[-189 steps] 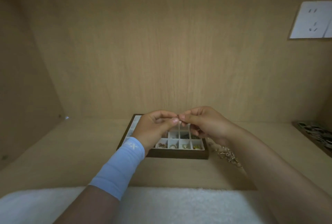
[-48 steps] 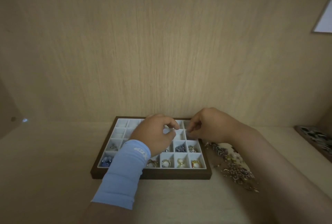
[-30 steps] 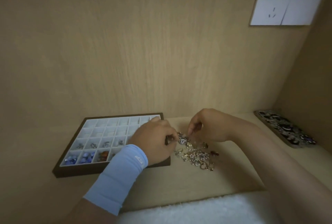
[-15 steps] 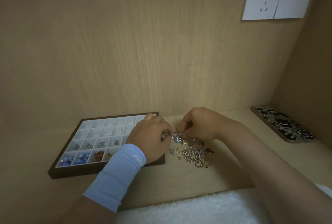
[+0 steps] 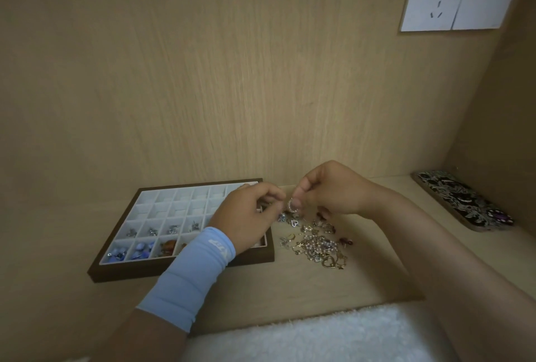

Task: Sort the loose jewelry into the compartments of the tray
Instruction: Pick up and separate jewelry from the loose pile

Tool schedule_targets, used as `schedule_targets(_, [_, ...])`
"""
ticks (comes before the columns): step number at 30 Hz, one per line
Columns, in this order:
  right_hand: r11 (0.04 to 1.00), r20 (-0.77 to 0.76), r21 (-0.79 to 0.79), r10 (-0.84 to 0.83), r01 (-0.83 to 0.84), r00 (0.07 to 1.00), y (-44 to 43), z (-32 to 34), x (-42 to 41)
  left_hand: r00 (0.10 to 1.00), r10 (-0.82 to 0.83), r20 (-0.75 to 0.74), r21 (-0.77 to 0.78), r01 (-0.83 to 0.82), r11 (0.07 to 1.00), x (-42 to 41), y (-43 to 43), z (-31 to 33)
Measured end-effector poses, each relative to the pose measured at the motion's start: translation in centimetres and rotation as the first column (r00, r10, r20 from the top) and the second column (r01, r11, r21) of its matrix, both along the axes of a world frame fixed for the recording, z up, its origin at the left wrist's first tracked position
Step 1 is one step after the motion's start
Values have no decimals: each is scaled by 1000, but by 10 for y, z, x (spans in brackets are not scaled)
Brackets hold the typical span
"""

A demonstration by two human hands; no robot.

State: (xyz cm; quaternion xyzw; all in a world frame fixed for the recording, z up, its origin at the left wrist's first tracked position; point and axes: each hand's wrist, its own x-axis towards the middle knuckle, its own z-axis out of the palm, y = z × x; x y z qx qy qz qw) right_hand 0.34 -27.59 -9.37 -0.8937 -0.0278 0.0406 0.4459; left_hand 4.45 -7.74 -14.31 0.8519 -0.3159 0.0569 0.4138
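A brown-rimmed tray (image 5: 179,272) of white compartments sits left on the tabletop (image 5: 293,284), with blue, amber and silver pieces in its near rows. The left hand (image 5: 246,218) curls its fingers over the tray's right edge; whether they grip anything I cannot tell. The right hand (image 5: 333,190) pinches a small silvery piece (image 5: 291,205) above the gold-and-pearl jewelry heap (image 5: 317,244), just beside the tray.

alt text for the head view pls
The right hand pinches a small silver jewelry piece above a pile of loose gold and silver jewelry on a wooden shelf. The left hand, fingers curled, sits beside it over a brown-framed white compartment tray.
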Motion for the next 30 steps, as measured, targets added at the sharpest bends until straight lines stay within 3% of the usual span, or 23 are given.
schedule_targets(3, [989,34,144,-44,39,998,6,4,0,979,-53,-197,-165,20,986,-5,-1,11])
schedule_targets(8, [935,73,345,-113,81,991,16,4,2,937,-46,-347,-348,-83,934,-5,4,25])
schedule_targets(16, [928,173,357,-177,105,969,41,-1,4,958,28,-284,-312,-120,942,2,27,43])
schedule_targets(19, [964,215,237,-173,121,961,56,-1,15,976,131,-173,-169,-161,972,13,45,41])
schedule_targets(24, [988,224,-128,-54,84,973,80,-4,44,965,244,-99,-16,-246,969,26,71,23])
schedule_targets(26, [951,214,-303,1,66,977,91,-2,52,966,244,-83,36,-242,970,25,75,18])
schedule_targets(30, [788,129,-616,117,-13,985,107,7,64,972,236,-4,104,-234,967,24,76,12])
